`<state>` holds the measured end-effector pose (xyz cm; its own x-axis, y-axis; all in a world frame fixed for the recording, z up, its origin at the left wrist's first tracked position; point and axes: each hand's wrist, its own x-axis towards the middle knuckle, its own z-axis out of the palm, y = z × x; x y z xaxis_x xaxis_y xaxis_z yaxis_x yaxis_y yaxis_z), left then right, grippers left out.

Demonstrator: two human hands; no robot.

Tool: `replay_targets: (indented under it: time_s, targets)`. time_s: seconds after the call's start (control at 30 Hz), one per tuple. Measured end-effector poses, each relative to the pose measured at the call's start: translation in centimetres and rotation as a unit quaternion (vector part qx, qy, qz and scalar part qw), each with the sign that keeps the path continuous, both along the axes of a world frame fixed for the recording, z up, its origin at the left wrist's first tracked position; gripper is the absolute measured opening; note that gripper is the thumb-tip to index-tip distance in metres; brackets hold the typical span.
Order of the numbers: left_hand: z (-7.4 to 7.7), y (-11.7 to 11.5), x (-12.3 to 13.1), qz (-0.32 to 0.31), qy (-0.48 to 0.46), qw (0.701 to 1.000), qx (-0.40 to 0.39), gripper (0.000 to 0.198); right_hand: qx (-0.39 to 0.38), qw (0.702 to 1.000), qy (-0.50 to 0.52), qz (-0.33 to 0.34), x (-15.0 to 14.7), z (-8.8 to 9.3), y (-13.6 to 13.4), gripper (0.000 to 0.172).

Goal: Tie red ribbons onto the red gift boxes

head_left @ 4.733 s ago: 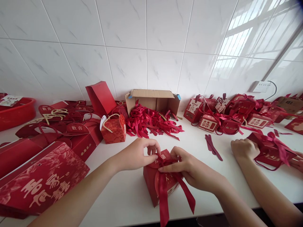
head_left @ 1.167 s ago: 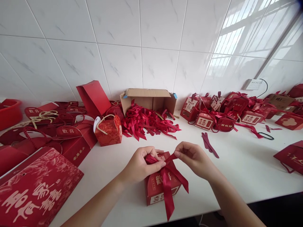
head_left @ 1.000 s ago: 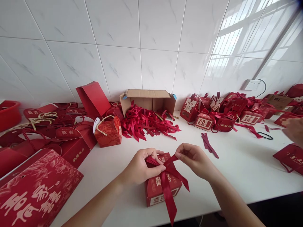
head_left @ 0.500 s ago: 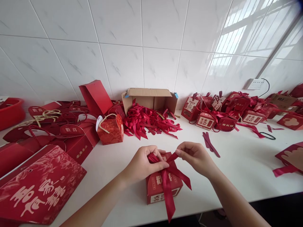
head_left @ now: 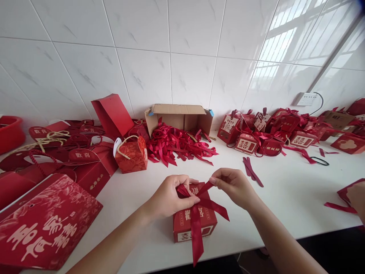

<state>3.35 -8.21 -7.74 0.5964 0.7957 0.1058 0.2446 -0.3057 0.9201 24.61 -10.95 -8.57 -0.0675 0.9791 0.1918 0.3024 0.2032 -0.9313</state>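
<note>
In front of me on the white table sits a small red gift box (head_left: 182,222) with pale lettering on its top and a framed panel on its near side. A dark red satin ribbon (head_left: 197,236) crosses the top, one tail hanging over the front and another reaching out to the right. My left hand (head_left: 176,196) pinches the gathered ribbon loop at the middle of the box top, thumb pressed on it. Between thumb and fingertip, my right hand (head_left: 229,186) grips another part of the ribbon and holds it up and to the right.
Behind lies a heap of red ribbons (head_left: 179,142) before an open cardboard box (head_left: 179,109). Red bags and boxes (head_left: 94,177) crowd the left; ribbon-tied boxes (head_left: 246,144) stand back right. Purple strips (head_left: 252,173) lie nearby. Another person's hand (head_left: 357,198) touches a red box at the right edge.
My hands keep nearly the same hold on the ribbon, and the whole view has shifted slightly. At the right edge, another person's hand has come into view at a box.
</note>
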Motion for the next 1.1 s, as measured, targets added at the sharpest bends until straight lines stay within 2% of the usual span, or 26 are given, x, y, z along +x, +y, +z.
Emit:
replay_targets:
  time_s: [0.13,0.33,0.47,0.57,0.63,0.7,0.83,0.93,1.1]
  targets:
    - [-0.2,-0.2,0.1,0.024,-0.027,0.999,-0.003,0.029,0.003,1.000,0.016,-0.011,0.0,0.1,-0.2,0.032]
    - [-0.2,0.0,-0.3,0.039,-0.068,0.997,-0.012,0.034,-0.003,0.999,0.026,0.034,0.5,1.1,-0.6,0.031]
    - [-0.1,0.2,-1.0,0.030,-0.074,0.997,-0.022,0.033,0.028,0.999,0.008,-0.027,1.0,1.3,-0.5,0.034]
    - [0.0,0.2,-1.5,0.008,-0.095,0.994,-0.043,0.038,0.110,0.992,-0.037,-0.053,1.1,1.9,-0.7,0.029]
    - [0.1,0.2,-1.9,-0.007,-0.108,0.992,-0.065,0.036,0.168,0.980,-0.101,-0.027,0.7,2.7,-1.2,0.022]
    - [0.2,0.3,-2.2,-0.030,-0.111,0.989,-0.094,0.028,0.192,0.965,-0.178,0.025,-0.2,3.6,-1.5,0.016]
    - [0.7,0.5,-2.5,-0.030,-0.092,0.988,-0.118,0.021,0.174,0.931,-0.297,0.122,-2.1,4.8,-1.2,0.011]
    - [1.5,0.6,-2.6,-0.011,-0.060,0.993,-0.103,0.024,0.180,0.907,-0.345,0.161,-2.9,5.3,-0.2,0.010]
    - [3.4,0.8,-2.8,-0.019,0.027,0.996,-0.077,0.021,0.177,0.877,-0.393,0.212,-3.4,6.1,0.8,0.012]
